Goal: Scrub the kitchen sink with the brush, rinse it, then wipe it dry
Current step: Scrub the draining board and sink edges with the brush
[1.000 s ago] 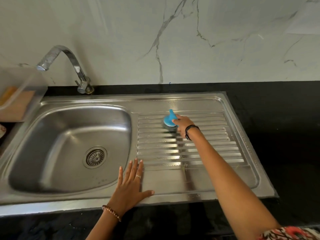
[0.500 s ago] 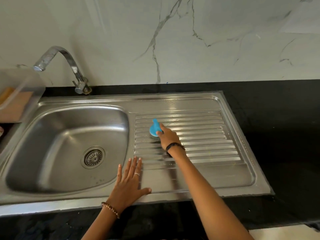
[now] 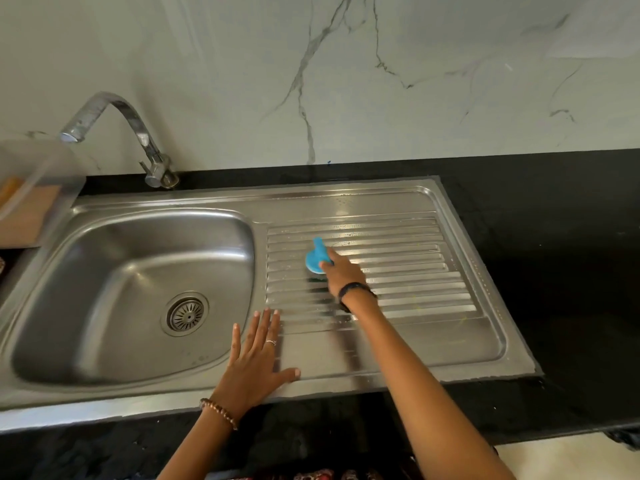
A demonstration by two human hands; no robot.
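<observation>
A stainless steel sink [image 3: 104, 396] with a basin on the left and a ribbed drainboard [image 3: 415, 258] on the right is set into a black counter. My right hand [image 3: 343, 273] grips a blue brush [image 3: 317, 258] and presses it down on the ribs near the drainboard's left half. My left hand [image 3: 258, 358] lies flat with fingers spread on the sink's front rim, between basin and drainboard. The basin's drain strainer [image 3: 186, 314] sits at its middle. The brush's bristles are mostly hidden under its blue head.
A curved chrome tap [image 3: 138, 133] stands at the back left, its spout out over the left edge. A clear plastic container [image 3: 31, 192] sits at the far left. Black counter [image 3: 561, 237] extends to the right, a marble wall behind.
My right hand slid the brush leftward along the ribs, from the middle of the drainboard towards its left part. My left hand stayed flat on the front rim.
</observation>
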